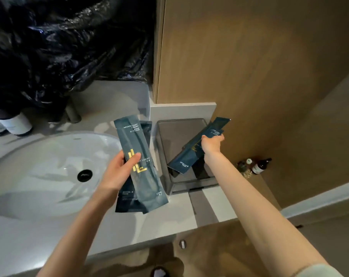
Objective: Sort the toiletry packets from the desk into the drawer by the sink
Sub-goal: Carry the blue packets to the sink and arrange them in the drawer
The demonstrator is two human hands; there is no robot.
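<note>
My left hand (117,172) grips a stack of dark teal toiletry packets (141,162) with gold lettering, held upright over the counter between the sink and the box. My right hand (211,143) holds more teal packets (191,154) tilted over a grey translucent drawer box (169,140) that stands on the counter right of the sink. The lower ends of these packets dip into the box. Something dark lies at the bottom of the box.
A white oval sink (49,170) with a black drain fills the left. Bottles (15,122) stand behind it under black plastic sheeting (65,47). A wooden wall panel (249,66) rises on the right; small bottles (257,166) sit on the floor below.
</note>
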